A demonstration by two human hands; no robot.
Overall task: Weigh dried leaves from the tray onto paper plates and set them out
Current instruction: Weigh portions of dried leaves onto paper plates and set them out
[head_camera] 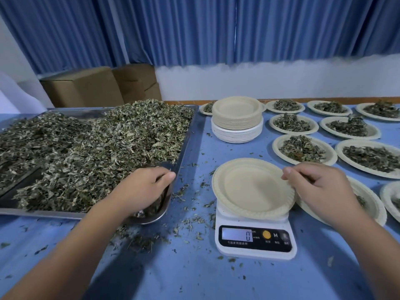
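Note:
A large metal tray [190,135] on the left holds a deep heap of dried leaves [104,144]. My left hand [142,187] is curled round a clump of leaves at the tray's near right corner. An empty beige paper plate [249,187] sits on a white digital scale [255,241] whose display reads 0. My right hand [318,189] pinches the plate's right rim. Several plates filled with leaves [300,148] are set out to the right. A stack of empty paper plates [237,118] stands behind the scale.
Loose leaf bits [140,241] litter the blue tablecloth near the tray and scale. Another filled plate [368,204] lies partly under my right wrist. Cardboard boxes [86,85] stand behind the tray against a blue curtain.

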